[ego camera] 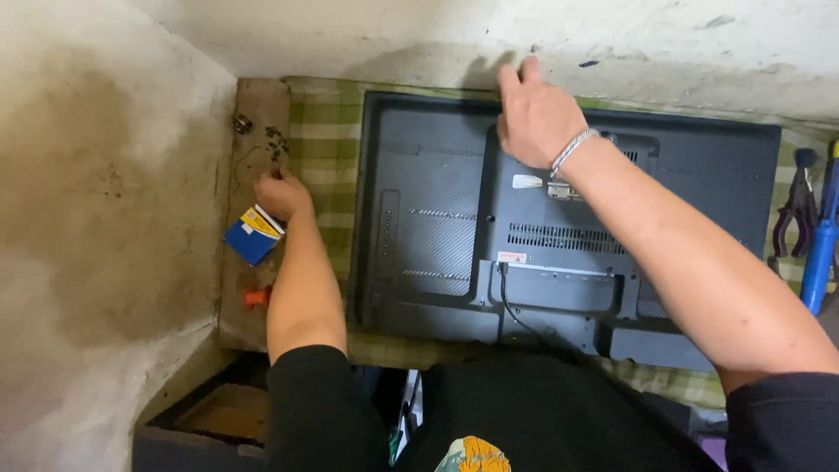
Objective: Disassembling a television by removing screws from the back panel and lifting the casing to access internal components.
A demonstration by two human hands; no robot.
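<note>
TV (pixel 454 236): a black flat set lying face down, back panel up, on a green checked cloth (pixel 328 131) spread over the bench; it fills the middle of the view, its top edge close to the far wall.
Back panel: ribbed grey-black plastic with a raised centre block, vent slots, small labels, and a black cable (pixel 516 310) running from the lower middle toward the person.
Right hand (pixel 535 112): rests flat on the upper edge of the TV's raised block, palm down, fingers loosely spread and reaching toward the wall; it grips nothing. A silver bracelet (pixel 572 150) sits on the wrist.
Left hand (pixel 281 194): off the TV's left side, on the bare wooden board (pixel 262 105) beside the cloth, fingers curled under; whether it has hold of anything small I cannot tell.
Screws (pixel 273 140): a few dark small parts scattered on the board just beyond the left hand.
Box (pixel 253 234): a small blue, yellow and white packet, touching or just under the left wrist.
Orange piece (pixel 256 297): a small orange object on the board, near the left forearm.
Tools: pliers (pixel 797 214) and a blue-handled tool (pixel 821 249) at the far right edge, well apart from both hands.
Walls: stained, pale plaster on the left and far sides.
</note>
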